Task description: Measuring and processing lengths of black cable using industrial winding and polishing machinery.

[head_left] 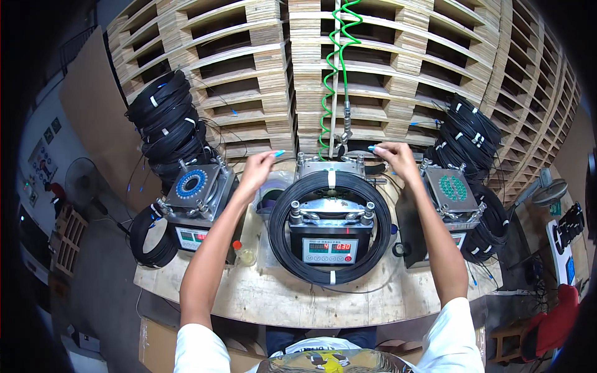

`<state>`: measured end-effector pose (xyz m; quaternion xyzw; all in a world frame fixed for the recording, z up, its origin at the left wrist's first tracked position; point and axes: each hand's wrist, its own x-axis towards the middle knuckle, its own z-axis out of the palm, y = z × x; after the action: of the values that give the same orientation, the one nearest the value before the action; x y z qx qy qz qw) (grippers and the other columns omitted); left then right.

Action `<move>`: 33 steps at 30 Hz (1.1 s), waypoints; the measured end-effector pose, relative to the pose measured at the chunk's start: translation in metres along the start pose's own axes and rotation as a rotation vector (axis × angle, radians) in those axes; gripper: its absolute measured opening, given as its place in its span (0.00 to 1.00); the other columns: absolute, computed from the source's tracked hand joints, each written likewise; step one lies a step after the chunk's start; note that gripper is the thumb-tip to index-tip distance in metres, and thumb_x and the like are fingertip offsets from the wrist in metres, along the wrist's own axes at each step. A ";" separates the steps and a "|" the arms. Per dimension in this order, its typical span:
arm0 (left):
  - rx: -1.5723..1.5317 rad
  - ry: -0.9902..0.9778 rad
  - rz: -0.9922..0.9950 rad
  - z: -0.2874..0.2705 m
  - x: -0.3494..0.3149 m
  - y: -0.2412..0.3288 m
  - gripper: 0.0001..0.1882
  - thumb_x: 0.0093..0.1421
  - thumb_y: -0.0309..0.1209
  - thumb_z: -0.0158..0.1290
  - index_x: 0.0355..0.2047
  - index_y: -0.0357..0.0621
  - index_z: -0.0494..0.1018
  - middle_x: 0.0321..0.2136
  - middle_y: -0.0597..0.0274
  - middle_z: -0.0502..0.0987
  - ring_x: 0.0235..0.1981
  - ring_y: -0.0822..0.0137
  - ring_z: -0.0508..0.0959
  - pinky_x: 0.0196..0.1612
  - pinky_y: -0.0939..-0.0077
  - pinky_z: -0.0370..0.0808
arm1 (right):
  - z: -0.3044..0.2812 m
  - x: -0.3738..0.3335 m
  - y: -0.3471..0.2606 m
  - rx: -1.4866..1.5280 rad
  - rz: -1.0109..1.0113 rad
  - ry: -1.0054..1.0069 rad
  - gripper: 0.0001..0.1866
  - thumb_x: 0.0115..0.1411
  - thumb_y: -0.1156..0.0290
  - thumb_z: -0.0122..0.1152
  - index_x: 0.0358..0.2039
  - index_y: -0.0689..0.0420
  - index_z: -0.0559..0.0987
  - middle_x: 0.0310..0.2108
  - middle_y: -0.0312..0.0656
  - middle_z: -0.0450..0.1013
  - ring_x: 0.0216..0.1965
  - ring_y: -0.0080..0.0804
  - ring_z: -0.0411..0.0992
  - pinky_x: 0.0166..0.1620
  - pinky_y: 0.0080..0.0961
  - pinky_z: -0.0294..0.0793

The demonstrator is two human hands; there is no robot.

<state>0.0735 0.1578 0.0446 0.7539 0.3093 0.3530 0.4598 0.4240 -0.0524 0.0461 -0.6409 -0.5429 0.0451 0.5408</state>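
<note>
My left hand point(257, 171) is closed in a pinch on a small blue cable connector point(280, 153), held up left of the middle machine. On the other side, my right hand point(398, 160) pinches a second blue connector point(373, 148) near its tip. A large coil of black cable point(280, 248), tied with white bands, hangs around the front of the middle machine point(331, 252), which has a red-lit display panel. Behind the coil's upper edge is the machine's metal top plate point(333, 166), partly hidden.
Similar machines stand left point(198, 188) and right point(451, 191), with round connector fixtures on top. Stacked black cable coils point(165, 118) rise at both sides. A small bottle with a red cap point(244, 253) stands on the wooden table point(311, 308). A green air hose point(329, 62) hangs before wooden pallets point(249, 68).
</note>
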 end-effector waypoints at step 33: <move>0.359 -0.483 0.512 0.087 -0.015 0.059 0.27 0.67 0.47 0.53 0.47 0.31 0.62 0.46 0.35 0.76 0.51 0.41 0.77 0.54 0.55 0.72 | 0.066 -0.003 -0.069 -0.112 -0.016 -0.466 0.11 0.63 0.67 0.63 0.38 0.63 0.79 0.32 0.45 0.78 0.33 0.29 0.73 0.37 0.29 0.72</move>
<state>0.1441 0.0816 0.0659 0.9364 0.0510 0.2090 0.2771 0.3357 -0.0238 0.0682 -0.6378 -0.6598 0.1571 0.3650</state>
